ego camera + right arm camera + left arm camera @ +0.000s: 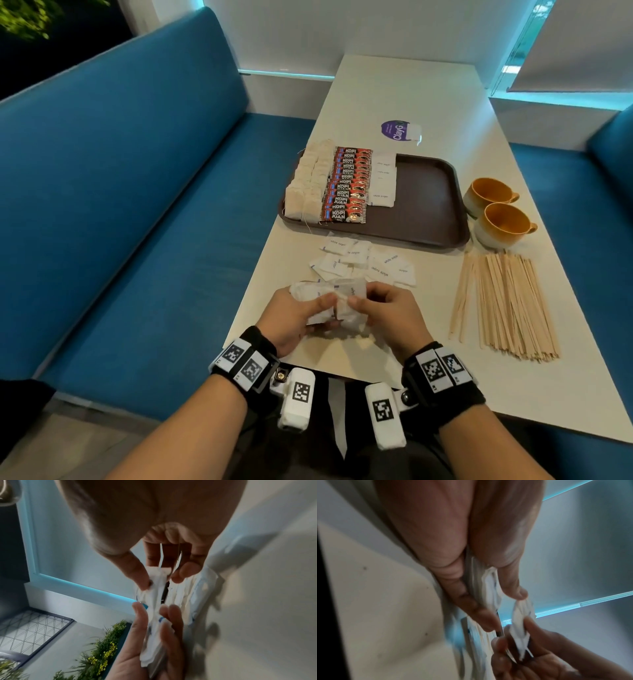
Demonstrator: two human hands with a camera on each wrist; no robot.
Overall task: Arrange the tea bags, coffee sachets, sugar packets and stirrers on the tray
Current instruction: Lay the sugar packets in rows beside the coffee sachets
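A brown tray (431, 205) carries rows of tea bags (308, 185), red coffee sachets (347, 186) and a short column of white sugar packets (383, 180). More sugar packets (363, 262) lie loose on the table in front of the tray. Near the table's front edge my left hand (301, 317) holds a stack of sugar packets (329, 301) between thumb and fingers. My right hand (380, 308) pinches packets at the same stack (157, 586), and the two hands meet over it. The held stack (489, 588) stands edge-on in the left wrist view. Wooden stirrers (503, 305) lie fanned at the right.
Two yellow-lined cups (496, 212) stand right of the tray. A purple sticker and a tea bag (402, 131) lie beyond it. The white table (404, 89) runs away from me between blue bench seats (137, 205).
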